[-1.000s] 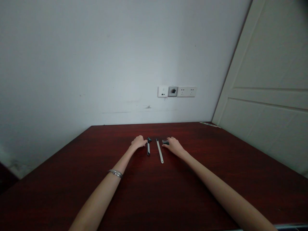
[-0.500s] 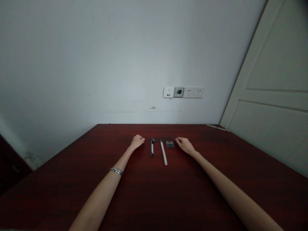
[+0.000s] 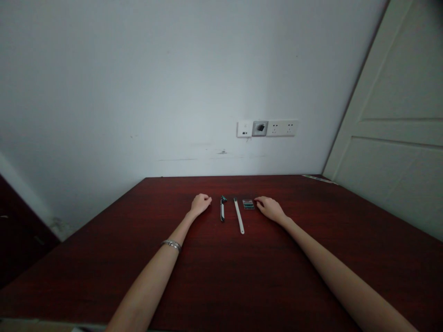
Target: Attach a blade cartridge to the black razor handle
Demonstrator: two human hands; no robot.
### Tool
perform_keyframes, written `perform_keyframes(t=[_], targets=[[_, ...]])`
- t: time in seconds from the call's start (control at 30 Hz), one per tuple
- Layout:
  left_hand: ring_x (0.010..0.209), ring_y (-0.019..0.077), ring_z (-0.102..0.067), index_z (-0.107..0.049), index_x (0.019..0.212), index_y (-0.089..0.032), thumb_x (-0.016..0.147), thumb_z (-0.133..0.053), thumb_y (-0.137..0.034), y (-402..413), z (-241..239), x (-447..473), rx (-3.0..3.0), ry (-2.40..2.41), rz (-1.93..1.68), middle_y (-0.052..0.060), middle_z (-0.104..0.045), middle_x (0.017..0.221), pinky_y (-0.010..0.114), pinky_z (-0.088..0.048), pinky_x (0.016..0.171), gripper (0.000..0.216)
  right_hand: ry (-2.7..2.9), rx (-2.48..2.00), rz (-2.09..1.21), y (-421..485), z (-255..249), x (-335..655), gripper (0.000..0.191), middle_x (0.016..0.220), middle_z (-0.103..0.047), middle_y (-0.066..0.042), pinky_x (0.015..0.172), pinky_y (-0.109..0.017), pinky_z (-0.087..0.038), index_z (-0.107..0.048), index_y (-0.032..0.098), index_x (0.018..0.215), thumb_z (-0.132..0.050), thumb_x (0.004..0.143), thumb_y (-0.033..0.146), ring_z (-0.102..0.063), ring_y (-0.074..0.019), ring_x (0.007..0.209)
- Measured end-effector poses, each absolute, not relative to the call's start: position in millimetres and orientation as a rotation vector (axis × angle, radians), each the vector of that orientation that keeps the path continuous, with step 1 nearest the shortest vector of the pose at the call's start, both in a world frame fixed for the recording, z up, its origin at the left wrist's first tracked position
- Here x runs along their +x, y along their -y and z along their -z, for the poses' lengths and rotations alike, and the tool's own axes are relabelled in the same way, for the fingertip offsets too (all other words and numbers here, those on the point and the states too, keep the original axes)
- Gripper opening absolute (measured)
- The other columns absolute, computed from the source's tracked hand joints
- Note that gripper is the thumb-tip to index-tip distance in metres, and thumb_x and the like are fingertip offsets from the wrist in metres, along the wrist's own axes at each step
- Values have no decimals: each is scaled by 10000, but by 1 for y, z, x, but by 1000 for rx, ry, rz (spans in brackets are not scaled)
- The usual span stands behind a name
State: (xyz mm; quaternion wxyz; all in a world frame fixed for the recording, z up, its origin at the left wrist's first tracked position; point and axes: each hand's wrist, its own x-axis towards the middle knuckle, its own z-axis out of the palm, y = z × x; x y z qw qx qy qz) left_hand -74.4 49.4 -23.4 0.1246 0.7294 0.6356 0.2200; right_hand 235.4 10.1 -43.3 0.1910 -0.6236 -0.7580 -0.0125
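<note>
Razor (image 3: 222, 211) lay on the red-brown table (image 3: 221, 272) between the left hand (image 3: 200, 204) and a white stick (image 3: 239, 219), case (image 3: 248, 204) farther right; hands were well apart, loosely curled, gripping nothing. Main risk, my read: a careless sweep of the right hand (image 3: 272, 210), just beside the case, could have skidded it into the stick. Table looked smooth, wood-grained; case clear, flat, boxy; razor slim, grey-and-black, head angled; stick flat, round-ended.

I see wall sockets (image 3: 281, 128) on the white wall (image 3: 194, 87), pale panelling (image 3: 398, 175) right, thin strip (image 3: 320, 179) at the table (image 3: 221, 276)'s far-right corner.
</note>
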Motion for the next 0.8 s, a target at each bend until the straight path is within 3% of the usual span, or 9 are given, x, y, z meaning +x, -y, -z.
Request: perform_keyframes(t=[0.33, 0.63, 0.8], targets=[[688, 184, -610, -638, 641, -145, 780, -475, -341, -46, 1, -55, 2225, -1884, -493, 92, -655, 722, 244, -397, 589, 290, 2152, -1737, 38, -9, 42, 235, 342, 1136, -635, -81, 855, -299, -436, -623, 173, 1113, -395, 866, 238, -587, -213, 1021], [511, 133, -592, -624, 578, -129, 720, -579, -403, -22, -23, -32, 2212, -1679, -155, 62, -645, 601, 219, -440, 543, 312, 2138, -1752, 28, -8, 41, 234, 340, 1136, -635, -78, 848, -299, -439, -623, 192, 1116, -398, 866, 243, -591, -214, 1010], [588, 166, -629, -637, 613, -137, 691, -609, -433, -23, -15, -27, 2185, -1758, -166, 64, -643, 581, 233, -461, 576, 307, 2142, -1748, 25, -8, 40, 234, 337, 1140, -633, -73, 856, -294, -434, -621, 192, 1116, -404, 863, 237, -586, -211, 1024]])
